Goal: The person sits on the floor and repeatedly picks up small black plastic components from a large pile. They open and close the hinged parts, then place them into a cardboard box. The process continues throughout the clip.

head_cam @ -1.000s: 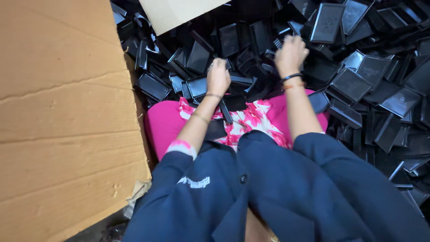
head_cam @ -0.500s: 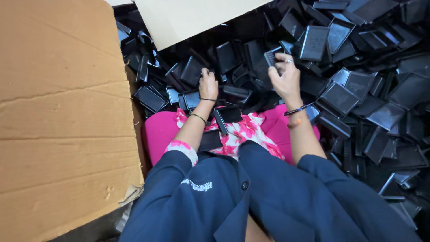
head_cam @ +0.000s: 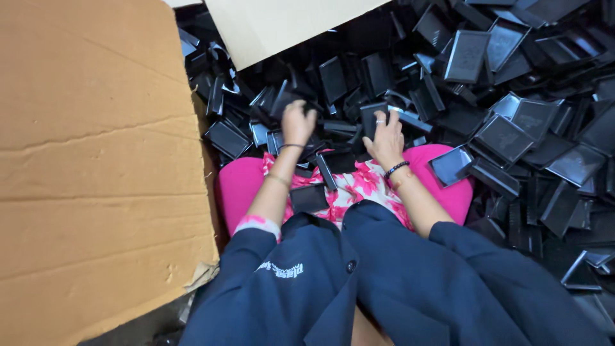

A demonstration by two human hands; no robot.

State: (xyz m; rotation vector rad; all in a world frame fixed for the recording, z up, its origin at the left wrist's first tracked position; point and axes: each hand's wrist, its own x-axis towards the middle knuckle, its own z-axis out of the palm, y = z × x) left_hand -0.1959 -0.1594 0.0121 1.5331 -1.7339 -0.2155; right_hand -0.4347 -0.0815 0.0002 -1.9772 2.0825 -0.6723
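Observation:
I sit with my knees in dark blue trousers toward a big heap of black plastic trays [head_cam: 506, 138]. My left hand [head_cam: 298, 123] is closed around one black tray at the near edge of the heap. My right hand [head_cam: 386, 138] grips another black tray [head_cam: 371, 117] by its edge, held upright just right of the left hand. A pink floral cushion [head_cam: 359, 186] lies under both forearms, with a few loose black trays [head_cam: 309, 197] resting on it.
A large brown cardboard panel [head_cam: 96, 173] fills the left side. A lighter cardboard flap [head_cam: 282, 25] juts over the heap at the top. Black trays spread to the right edge and down past my right knee.
My right hand came back from the far right of the heap toward the centre, carrying a tray. My left hand moved slightly up and right; both hands now sit close together.

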